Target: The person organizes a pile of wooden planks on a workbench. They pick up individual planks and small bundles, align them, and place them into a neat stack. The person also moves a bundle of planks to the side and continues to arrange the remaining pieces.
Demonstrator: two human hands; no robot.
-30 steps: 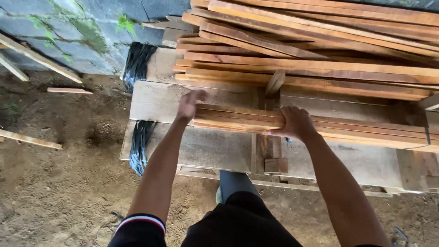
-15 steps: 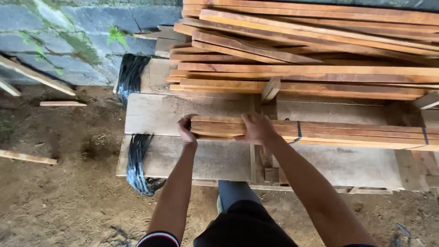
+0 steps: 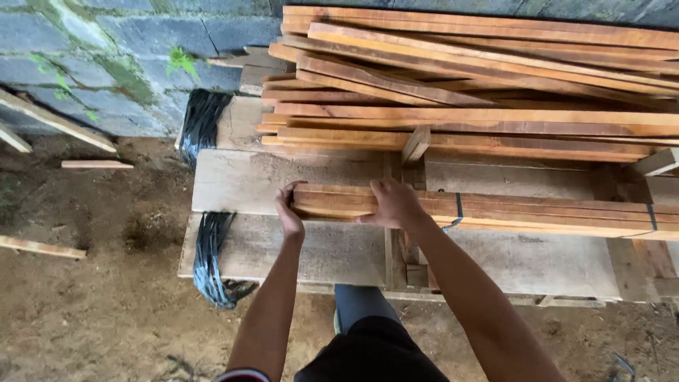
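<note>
My left hand (image 3: 288, 216) cups the left end of a strapped bundle of wood strips (image 3: 495, 211), fingers curled over the end face, clamped on it. My right hand (image 3: 393, 204) sits on top of the same bundle just right of the left hand, fingers wrapped over the far edge, gripping it. The bundle lies lengthwise across a low platform of wide grey planks (image 3: 240, 180), running off toward the right edge of view. Dark straps (image 3: 458, 206) bind it, one just right of my right hand, another far to the right. Behind it, on the far side, a loose stack of reddish boards (image 3: 481, 78) is piled up, touching a short upright block (image 3: 416, 145) that stands between stack and bundle. Black strapping coils (image 3: 212, 258) hang off the platform's left end, more of them (image 3: 201, 124) farther back by the grey block wall (image 3: 106, 49). Loose wood offcuts (image 3: 95, 164) lie on the dirt floor (image 3: 92, 311) to the left, well apart from my hands. My dark trousers (image 3: 368, 350) show at the near edge.
</note>
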